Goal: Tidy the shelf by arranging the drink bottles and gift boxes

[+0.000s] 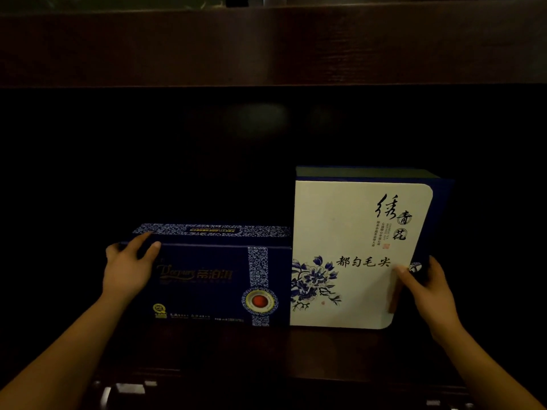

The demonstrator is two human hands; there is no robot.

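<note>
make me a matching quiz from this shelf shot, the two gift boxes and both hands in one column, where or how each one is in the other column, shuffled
Things
1. dark blue gift box
2. white gift box
3. left hand
4. right hand

Place or state
A. the taller one, standing on the right
B. grips the lower box at its upper left corner
C. the lower, wider one, on the left
D. holds the taller box at its right edge

Pairs: 1-C, 2-A, 3-B, 4-D

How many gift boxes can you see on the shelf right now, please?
2. A dark blue box stands on the left; a taller white-fronted box stands against its right side. The dark recess behind could hide more.
</note>
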